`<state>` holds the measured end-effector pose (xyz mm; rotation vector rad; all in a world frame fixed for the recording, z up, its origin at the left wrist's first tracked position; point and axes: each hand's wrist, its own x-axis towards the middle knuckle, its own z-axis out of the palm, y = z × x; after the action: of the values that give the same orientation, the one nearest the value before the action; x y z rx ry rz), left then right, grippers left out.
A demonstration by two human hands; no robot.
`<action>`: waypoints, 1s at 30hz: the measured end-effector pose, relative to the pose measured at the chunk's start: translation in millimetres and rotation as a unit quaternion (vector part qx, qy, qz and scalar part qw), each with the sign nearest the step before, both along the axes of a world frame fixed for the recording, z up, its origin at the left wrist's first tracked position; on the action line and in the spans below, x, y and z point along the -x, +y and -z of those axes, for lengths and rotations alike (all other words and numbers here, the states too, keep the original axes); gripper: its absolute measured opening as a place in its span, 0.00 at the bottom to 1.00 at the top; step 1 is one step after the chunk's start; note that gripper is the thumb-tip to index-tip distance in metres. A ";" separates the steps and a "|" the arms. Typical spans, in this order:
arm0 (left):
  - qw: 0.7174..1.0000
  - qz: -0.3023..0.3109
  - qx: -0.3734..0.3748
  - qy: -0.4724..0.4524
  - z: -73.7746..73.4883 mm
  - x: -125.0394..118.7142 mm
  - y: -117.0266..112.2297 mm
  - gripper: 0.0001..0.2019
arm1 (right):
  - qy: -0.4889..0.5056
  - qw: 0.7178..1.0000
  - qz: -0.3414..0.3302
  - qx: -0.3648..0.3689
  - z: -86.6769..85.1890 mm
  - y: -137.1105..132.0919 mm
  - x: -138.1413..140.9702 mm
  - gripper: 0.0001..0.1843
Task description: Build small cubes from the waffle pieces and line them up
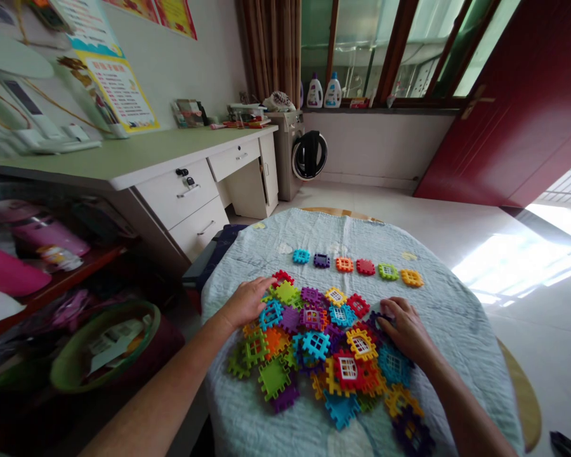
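The round wooden worktop point(341, 212) under a pale blue quilted cloth point(252, 260) carried a loose heap of multicoloured plastic waffle-grid building tiles point(309, 355), with a straight row of six small tiles point(356, 266) beyond it. The left hand point(245, 303) lay spread, palm down, on the heap's upper-left edge. The right hand point(406, 330) rested curved at the heap's right edge, fingers over a dark purple tile point(379, 317); whether they pinched it could not be told.

A quilted cloth point(261, 254) on a round table point(526, 406) holds a row and heap of plastic tiles point(365, 266).
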<state>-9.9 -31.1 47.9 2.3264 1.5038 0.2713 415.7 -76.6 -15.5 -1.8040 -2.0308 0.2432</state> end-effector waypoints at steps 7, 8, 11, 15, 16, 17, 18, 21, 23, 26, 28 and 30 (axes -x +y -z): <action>0.997 -0.017 -0.002 -0.075 7.9 2.5 -0.4 0.33 | -0.004 1.000 -0.005 0.001 1.6 0.4 -0.6 0.20; 0.996 -0.021 -0.010 -0.082 7.1 2.7 -1.2 0.33 | -0.005 1.000 -0.005 -0.001 1.4 0.4 -0.5 0.20; 0.995 -0.026 -0.040 -0.082 2.8 4.9 -3.4 0.34 | -0.009 1.000 -0.005 -0.007 0.8 0.4 -0.5 0.19; 0.998 -0.024 -0.052 -0.039 -0.4 10.9 -3.7 0.33 | -0.011 1.000 -0.003 -0.009 0.9 0.4 -0.9 0.19; 0.998 -0.024 -0.042 -0.032 -0.1 12.2 -3.4 0.33 | -0.010 1.000 -0.003 -0.008 1.0 0.3 -0.9 0.20; 0.999 -0.023 -0.030 -0.029 0.6 13.2 -3.0 0.33 | -0.008 1.000 -0.002 -0.007 1.0 0.3 -0.9 0.20; 0.999 -0.022 -0.022 -0.028 1.6 13.7 -2.7 0.33 | -0.007 1.000 -0.002 -0.006 0.9 0.2 -0.8 0.20; 0.999 -0.023 -0.026 -0.027 4.3 12.0 -2.1 0.33 | -0.001 1.000 -0.001 -0.006 1.0 0.1 -0.6 0.20; 0.999 -0.025 -0.034 -0.025 4.7 9.1 -2.2 0.33 | 0.002 1.000 -0.002 -0.008 1.5 0.2 -0.7 0.20; 0.997 -0.034 -0.056 -0.033 1.7 5.1 -4.1 0.30 | 0.001 1.000 0.000 -0.011 2.8 0.9 -1.4 0.20; 0.995 -0.045 -0.078 -0.049 -2.9 4.7 -7.8 0.27 | -0.001 1.000 0.001 -0.014 3.8 1.7 -2.1 0.20; 0.993 -0.053 -0.086 -0.066 -9.5 6.7 -14.2 0.25 | -0.004 1.000 0.002 -0.015 4.6 2.6 -2.8 0.20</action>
<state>-16.6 -45.3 57.4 2.3081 1.5956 0.5933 418.5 -74.0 -20.1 -1.7941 -2.0251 0.2033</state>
